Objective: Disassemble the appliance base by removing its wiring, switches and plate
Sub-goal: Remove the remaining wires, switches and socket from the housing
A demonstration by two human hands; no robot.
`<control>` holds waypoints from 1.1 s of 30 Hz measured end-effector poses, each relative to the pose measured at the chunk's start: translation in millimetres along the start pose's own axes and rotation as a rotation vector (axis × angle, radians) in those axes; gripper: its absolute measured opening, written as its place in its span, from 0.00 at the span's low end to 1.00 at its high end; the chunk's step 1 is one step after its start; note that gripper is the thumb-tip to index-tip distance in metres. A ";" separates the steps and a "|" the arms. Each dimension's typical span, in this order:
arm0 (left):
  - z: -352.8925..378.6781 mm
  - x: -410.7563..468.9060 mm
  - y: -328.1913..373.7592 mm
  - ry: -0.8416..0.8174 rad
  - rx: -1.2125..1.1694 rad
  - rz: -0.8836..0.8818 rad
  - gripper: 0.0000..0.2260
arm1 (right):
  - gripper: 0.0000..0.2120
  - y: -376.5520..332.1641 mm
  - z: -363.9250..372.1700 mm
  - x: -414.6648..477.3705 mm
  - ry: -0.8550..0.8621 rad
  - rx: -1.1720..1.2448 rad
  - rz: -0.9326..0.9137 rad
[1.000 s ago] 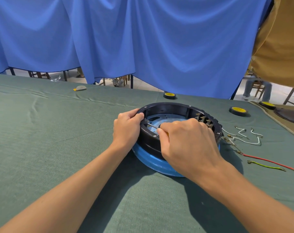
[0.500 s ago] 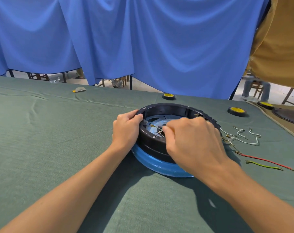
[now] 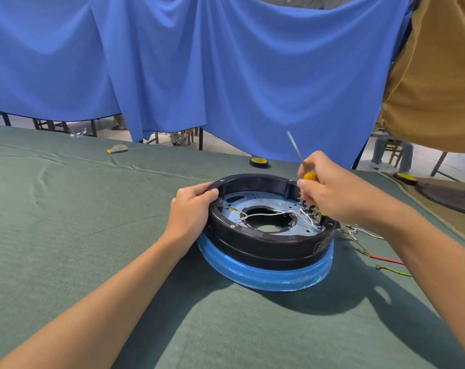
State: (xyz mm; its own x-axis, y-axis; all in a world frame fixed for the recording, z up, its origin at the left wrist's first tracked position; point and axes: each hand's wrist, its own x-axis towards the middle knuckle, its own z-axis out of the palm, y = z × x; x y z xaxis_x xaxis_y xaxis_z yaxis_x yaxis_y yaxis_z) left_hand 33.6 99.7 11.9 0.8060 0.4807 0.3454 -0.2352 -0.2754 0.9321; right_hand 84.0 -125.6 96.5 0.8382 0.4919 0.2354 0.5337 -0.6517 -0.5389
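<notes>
Base: my appliance base (image 3: pixel 266 245) is sitting open side up on the green tablecloth (image 3: pixel 93 235).
Label: its side sticker (image 3: pixel 322 246) is showing print too small to read.
Inside: a white wire (image 3: pixel 266 214) is lying across the metal plate (image 3: pixel 252 199).
Left hand (image 3: pixel 190 209): I'm gripping the base's rim.
Right hand (image 3: pixel 340 195): I'm clutching a yellow-handled screwdriver (image 3: pixel 309 177) above the switches (image 3: pixel 309 211).

The middle of the appliance base (image 3: pixel 266 246) is open from above, between the left hand (image 3: pixel 191 209) gripping its left rim and the right hand (image 3: pixel 332 193) holding a screwdriver (image 3: pixel 296 150) over its right rim, while loose wires (image 3: pixel 352 233) lie on the desk (image 3: pixel 79 235) just right of it.
</notes>
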 end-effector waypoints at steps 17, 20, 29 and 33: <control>-1.6 -0.8 -2.8 0.008 0.072 0.068 0.16 | 0.06 2.0 37.8 43.7 -0.128 -0.730 -0.107; -2.6 -1.1 -1.9 0.010 0.092 0.078 0.17 | 0.06 3.7 37.9 45.3 -0.074 -0.710 -0.099; -2.4 -4.0 1.8 0.001 0.112 0.085 0.18 | 0.07 -2.2 18.4 44.1 0.138 -0.067 -0.039; -2.6 -3.9 3.1 0.013 0.119 0.077 0.22 | 0.06 -9.7 8.2 35.5 0.156 0.316 0.018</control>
State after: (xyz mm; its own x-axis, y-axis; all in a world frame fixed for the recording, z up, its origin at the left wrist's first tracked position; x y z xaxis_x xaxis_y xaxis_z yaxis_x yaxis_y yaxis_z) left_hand 28.3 99.1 13.7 0.7804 0.4651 0.4180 -0.2297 -0.4085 0.8834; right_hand 107.7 -97.1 103.4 0.8670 0.3722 0.3313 0.4785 -0.4364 -0.7620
